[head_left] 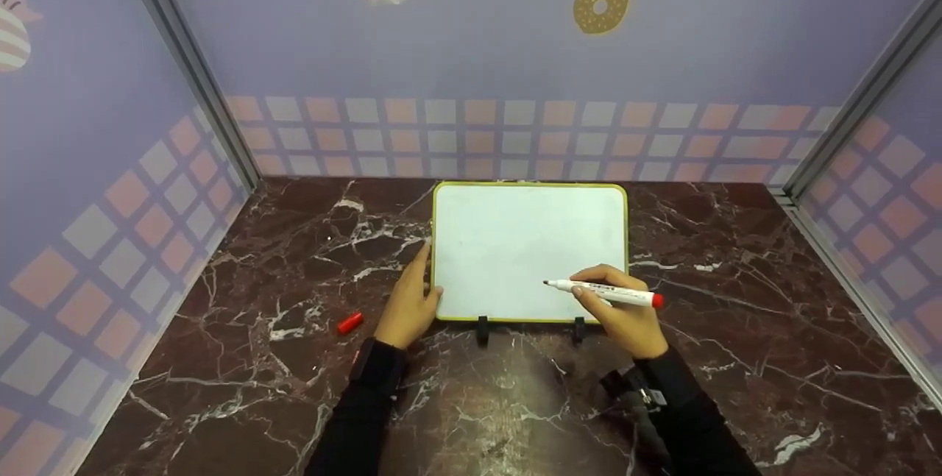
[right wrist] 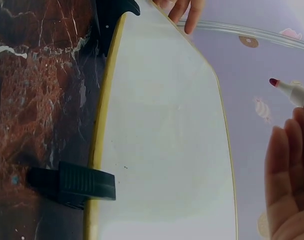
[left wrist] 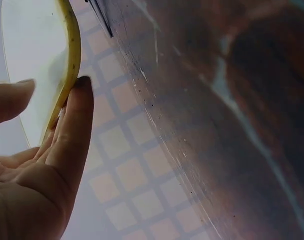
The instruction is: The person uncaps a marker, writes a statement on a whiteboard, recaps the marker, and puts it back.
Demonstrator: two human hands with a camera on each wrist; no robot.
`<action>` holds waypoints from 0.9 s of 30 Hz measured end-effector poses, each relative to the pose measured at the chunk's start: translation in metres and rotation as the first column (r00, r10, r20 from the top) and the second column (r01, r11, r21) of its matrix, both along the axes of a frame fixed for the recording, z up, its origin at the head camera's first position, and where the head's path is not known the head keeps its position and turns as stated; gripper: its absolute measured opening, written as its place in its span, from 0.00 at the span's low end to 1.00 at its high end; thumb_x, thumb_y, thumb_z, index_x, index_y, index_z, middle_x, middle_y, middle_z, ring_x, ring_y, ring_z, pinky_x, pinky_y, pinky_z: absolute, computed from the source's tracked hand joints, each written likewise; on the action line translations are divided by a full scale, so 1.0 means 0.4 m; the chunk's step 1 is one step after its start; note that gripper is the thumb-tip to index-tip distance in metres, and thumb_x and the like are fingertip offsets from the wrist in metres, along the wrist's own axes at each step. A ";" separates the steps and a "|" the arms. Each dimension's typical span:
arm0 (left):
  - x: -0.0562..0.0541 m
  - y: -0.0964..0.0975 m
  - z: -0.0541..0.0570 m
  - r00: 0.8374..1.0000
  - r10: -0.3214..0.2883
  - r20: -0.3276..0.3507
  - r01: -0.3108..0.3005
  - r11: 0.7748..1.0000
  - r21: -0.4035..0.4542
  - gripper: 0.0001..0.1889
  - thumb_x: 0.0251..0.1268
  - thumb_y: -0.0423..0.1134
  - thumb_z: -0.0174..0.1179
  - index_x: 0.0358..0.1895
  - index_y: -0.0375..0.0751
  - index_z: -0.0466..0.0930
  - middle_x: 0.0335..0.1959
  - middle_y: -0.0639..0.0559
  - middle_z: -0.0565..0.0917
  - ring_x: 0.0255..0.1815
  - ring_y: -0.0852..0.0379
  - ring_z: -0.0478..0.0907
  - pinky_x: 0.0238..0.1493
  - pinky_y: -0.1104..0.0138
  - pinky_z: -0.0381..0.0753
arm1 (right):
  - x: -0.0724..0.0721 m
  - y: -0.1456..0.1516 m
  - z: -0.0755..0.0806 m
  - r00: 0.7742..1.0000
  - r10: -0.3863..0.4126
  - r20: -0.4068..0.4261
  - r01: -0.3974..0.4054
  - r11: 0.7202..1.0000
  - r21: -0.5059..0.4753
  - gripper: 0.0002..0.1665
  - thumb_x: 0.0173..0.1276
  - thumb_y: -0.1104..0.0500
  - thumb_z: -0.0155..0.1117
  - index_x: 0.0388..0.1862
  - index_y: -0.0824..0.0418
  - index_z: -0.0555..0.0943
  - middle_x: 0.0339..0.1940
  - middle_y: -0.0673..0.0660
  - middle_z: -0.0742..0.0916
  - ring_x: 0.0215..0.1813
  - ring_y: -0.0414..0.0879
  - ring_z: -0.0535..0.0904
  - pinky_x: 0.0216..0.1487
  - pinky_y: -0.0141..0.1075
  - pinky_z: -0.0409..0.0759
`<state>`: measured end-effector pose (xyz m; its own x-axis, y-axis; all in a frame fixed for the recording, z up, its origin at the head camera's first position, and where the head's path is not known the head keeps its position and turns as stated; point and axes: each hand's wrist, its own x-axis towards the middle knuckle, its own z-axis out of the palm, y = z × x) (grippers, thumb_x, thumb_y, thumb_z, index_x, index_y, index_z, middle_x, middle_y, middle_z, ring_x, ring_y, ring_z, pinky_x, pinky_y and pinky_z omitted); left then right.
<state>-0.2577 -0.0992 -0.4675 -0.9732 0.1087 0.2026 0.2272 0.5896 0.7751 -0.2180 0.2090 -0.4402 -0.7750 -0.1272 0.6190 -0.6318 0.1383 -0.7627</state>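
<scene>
- On my feed from the head view I counted one whiteboard (head_left: 530, 240), one marker (head_left: 611, 293), one red cap (head_left: 350, 323), two black supports (head_left: 483, 330) and a person's two bare hands.
- The whiteboard stood on the dark, pale-veined table (head_left: 221, 329), in front of the back wall (head_left: 471, 64), its lower edge set in both supports.
- The right hand (head_left: 629, 325) grasped the marker, pinching its white barrel between thumb and fingers; the tip (right wrist: 274, 82) pointed toward the whiteboard's face and stood apart from it.
- The left hand (head_left: 408, 307) was unclenched at the whiteboard's left edge, its straight fingers (left wrist: 74, 130) lying along it and touching; I could not tell whether the thumb (left wrist: 11, 100) pressed on the front.
- The red cap lay on the table to the left of the left hand, and only the head view gave it to me.
- From the left wrist I got a fingertip meeting the yellow rim (left wrist: 74, 55), a contact the head view hid.
- The right wrist let me see the supports hooked over the lower edge, the tip's dark red colour and a small dark speck (right wrist: 125, 167) on the white surface.
- Dark printing (head_left: 603, 288) ran along the marker's barrel, too small for me to read.
</scene>
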 end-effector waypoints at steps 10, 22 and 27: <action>0.002 -0.005 -0.006 0.999 -0.004 -0.036 0.003 0.999 -0.042 0.37 0.64 0.24 0.55 0.77 0.37 0.55 0.67 0.33 0.71 0.43 0.47 0.78 0.47 0.55 0.78 | -0.004 0.003 0.003 0.999 0.023 0.023 -0.023 1.000 0.003 0.07 0.61 0.76 0.63 0.39 0.74 0.83 0.31 0.45 0.86 0.31 0.33 0.79 0.32 0.24 0.77; -0.002 -0.009 -0.003 1.000 -0.024 0.007 0.024 0.999 -0.028 0.38 0.65 0.27 0.56 0.78 0.42 0.52 0.62 0.34 0.75 0.37 0.51 0.76 0.39 0.60 0.76 | -0.053 -0.034 0.055 0.998 0.062 0.031 -0.060 0.997 -0.045 0.06 0.63 0.76 0.62 0.39 0.75 0.82 0.30 0.52 0.88 0.33 0.40 0.85 0.38 0.29 0.83; -0.003 -0.012 -0.005 1.000 -0.027 -0.013 0.027 0.999 -0.031 0.39 0.65 0.25 0.56 0.78 0.42 0.52 0.63 0.33 0.74 0.38 0.50 0.76 0.43 0.58 0.77 | -0.090 -0.091 0.075 0.992 0.078 0.099 -0.078 0.997 -0.010 0.08 0.65 0.72 0.63 0.41 0.76 0.82 0.32 0.64 0.88 0.35 0.40 0.86 0.39 0.32 0.84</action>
